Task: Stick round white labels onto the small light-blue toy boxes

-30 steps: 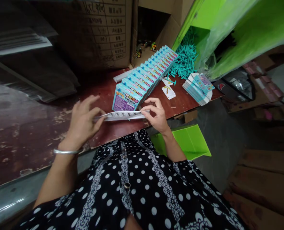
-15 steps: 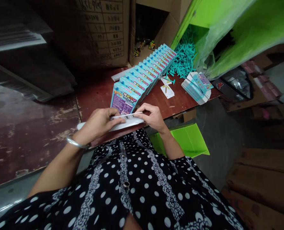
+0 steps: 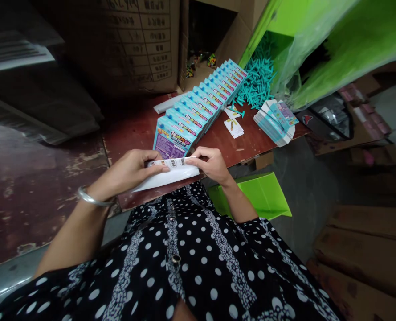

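Observation:
A flat white packet with small printed marks (image 3: 171, 173) is held between both hands at the table's near edge. My left hand (image 3: 132, 174) pinches its left part, thumb on the near face. At the right end, the thumb and fingers of my right hand (image 3: 214, 165) are closed on its upper edge. Just beyond the packet stands the nearest blue and purple box (image 3: 173, 140) of a long leaning row (image 3: 214, 96). Whether the packet is paper or plastic film I cannot tell.
White printed cards (image 3: 234, 128) lie right of the row. Flat cartons (image 3: 274, 125) are stacked at the table's right edge. Teal plastic sticks (image 3: 259, 78) spill from a green-lined container. A big cardboard box (image 3: 144, 44) stands behind, a green box (image 3: 264, 196) below the table edge.
My left hand has shifted slightly left along the packet. The packet has turned so more of its printed face shows. My right hand has hardly moved.

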### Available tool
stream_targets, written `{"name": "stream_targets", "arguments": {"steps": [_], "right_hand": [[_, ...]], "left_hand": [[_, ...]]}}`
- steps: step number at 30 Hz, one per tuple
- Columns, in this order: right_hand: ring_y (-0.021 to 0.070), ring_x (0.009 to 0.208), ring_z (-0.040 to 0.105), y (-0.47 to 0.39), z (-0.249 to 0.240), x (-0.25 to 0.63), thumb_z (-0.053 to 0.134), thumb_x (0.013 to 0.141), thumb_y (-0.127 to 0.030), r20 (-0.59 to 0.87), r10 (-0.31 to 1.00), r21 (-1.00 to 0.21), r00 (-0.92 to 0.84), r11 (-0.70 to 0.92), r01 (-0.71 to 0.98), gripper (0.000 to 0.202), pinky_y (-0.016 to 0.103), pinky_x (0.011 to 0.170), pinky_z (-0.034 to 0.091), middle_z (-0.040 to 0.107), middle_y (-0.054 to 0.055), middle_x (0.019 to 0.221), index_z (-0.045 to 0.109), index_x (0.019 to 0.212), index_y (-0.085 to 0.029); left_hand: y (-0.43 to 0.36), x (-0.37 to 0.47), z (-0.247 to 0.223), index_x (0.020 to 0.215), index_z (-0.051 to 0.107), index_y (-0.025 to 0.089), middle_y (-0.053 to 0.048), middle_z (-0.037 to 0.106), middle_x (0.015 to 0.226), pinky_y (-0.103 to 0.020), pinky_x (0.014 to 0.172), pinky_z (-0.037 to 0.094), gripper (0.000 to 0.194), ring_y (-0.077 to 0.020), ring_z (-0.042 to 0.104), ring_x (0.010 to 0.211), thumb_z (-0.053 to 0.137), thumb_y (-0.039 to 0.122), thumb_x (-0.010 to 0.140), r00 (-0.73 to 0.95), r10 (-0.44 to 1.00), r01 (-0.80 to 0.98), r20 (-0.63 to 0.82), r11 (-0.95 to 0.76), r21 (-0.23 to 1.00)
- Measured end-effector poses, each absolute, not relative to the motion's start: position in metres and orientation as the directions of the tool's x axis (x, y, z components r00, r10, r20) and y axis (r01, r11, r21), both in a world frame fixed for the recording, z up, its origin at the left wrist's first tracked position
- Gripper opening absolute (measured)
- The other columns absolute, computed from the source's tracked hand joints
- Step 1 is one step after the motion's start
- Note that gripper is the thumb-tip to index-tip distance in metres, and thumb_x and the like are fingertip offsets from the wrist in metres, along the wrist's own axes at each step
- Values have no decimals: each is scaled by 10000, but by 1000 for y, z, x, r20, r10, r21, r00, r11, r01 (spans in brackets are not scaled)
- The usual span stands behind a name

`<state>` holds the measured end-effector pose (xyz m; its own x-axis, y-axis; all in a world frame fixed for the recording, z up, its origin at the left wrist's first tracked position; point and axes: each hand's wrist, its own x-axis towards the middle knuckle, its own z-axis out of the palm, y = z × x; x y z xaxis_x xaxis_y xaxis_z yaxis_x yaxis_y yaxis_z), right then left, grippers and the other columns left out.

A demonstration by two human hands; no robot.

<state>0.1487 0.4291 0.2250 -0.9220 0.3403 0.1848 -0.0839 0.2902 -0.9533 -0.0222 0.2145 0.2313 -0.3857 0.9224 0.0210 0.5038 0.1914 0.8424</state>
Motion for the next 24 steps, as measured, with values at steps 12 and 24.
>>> {"name": "stream_targets", "arguments": {"steps": [12,24], "right_hand": [[127,747,582,425,215,127,975,744,-578,129,342,-991,-931,82,-108,456,273,658,479,679,-5,807,725,799,-200],[126,728,548,425,220,123,814,908,-656,174,278,-948,-945,307,-84,496,314,744,498,683,-9,772,696,748,-202]], "left_hand": [[207,-27,232,927,779,195,-31,779,889,-310,752,446,430,-203,657,813,747,616,849,-485,874,465,-21,278,840],[195,-41,229,854,765,191,-10,688,757,-291,648,398,502,-169,568,715,660,677,924,-447,892,424,-72,282,861]]}}
